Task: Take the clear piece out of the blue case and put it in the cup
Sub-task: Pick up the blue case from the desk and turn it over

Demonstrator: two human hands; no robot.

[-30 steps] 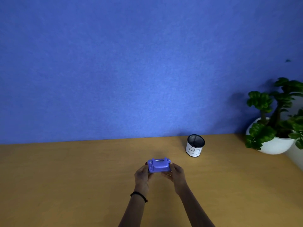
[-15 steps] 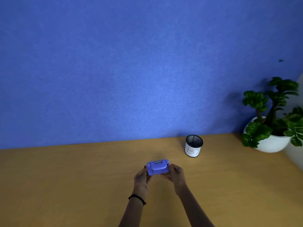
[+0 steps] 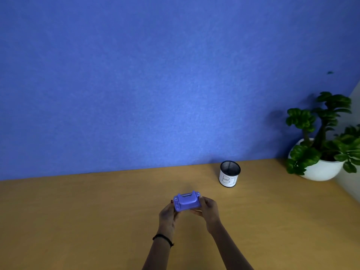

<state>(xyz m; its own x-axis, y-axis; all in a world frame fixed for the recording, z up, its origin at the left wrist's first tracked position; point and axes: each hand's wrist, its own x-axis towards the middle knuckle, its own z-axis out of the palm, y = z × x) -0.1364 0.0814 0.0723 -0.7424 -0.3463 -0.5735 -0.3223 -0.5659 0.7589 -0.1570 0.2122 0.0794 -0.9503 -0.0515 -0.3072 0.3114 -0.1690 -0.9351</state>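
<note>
A small blue plastic case (image 3: 187, 201) is held between both hands just above the wooden table (image 3: 78, 221). My left hand (image 3: 167, 213) grips its left end and my right hand (image 3: 209, 210) grips its right end. The case looks closed, and the clear piece is not visible. The cup (image 3: 229, 174), a black mesh pot with a white label, stands upright behind and to the right of the case, near the wall.
A potted green plant (image 3: 323, 145) in a white bowl sits at the table's far right corner. A blue wall (image 3: 155, 84) runs along the table's back edge. A black band circles my left wrist.
Both hands keep their hold on the case with hardly any shift. The view has tilted slightly, so the scene sits a little lower and further left.
</note>
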